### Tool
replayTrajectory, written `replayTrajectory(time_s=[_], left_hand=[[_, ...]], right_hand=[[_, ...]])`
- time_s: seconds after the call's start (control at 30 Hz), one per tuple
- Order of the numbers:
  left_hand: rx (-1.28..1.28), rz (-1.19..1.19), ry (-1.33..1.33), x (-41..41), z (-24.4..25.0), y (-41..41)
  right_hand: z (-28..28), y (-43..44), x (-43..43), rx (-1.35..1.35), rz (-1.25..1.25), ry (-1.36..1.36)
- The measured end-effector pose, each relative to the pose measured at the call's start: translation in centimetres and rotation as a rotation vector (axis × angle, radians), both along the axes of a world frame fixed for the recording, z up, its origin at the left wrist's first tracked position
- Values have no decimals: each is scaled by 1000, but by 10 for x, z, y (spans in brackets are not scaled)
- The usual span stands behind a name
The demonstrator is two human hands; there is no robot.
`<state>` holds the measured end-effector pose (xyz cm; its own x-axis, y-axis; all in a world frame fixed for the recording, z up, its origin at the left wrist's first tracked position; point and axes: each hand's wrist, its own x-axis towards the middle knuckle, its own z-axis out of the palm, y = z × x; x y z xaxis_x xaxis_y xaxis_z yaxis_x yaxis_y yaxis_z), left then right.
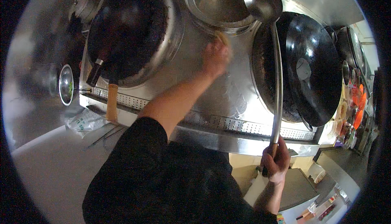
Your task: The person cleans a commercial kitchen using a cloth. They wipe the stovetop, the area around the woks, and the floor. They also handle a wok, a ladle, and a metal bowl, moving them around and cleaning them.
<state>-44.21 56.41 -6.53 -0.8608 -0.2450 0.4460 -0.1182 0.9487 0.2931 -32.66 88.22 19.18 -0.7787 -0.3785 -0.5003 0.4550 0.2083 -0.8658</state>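
My right hand (276, 159) grips the handle end of a long metal ladle (277, 83), whose round bowl hangs over the right rim of a metal pot (227, 25) at the top. My left hand (217, 56) is closed around something small and yellowish-brown (223, 37), too blurred to name, just below that pot. Beneath the left hand spreads the stainless-steel stove top (189, 77). On the right a dark wok (311, 68) leans tilted over another dark round pan or burner opening (265, 71). A blackened wok (131, 34) lies to the left.
A wooden handle (112, 104) and a dark handle (95, 74) stick out over the stove's near edge. A perforated metal strip (232, 126) runs along that edge. A metal bowl with something green (66, 85) and a plastic bag (85, 121) are at left. Several containers (354, 111) stand far right.
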Motion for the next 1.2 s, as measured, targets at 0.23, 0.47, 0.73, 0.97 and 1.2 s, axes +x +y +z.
replayTrajectory(time_s=[0.23, 0.47, 0.73, 0.97, 1.2], left_hand=[[540, -687, -320, 110, 9, 114], [695, -452, 76, 42, 66, 68], [211, -260, -63, -92, -12, 36], [229, -352, -304, 3, 16, 85], [634, -718, -396, 116, 34, 183]], right_hand=[[9, -3, -13, -61, 46, 60], [4, 15, -9, -61, -31, 59], [0, 37, 7, -37, -90, -38], [2, 48, 19, -78, -89, 4], [14, 48, 23, -119, -72, 53]])
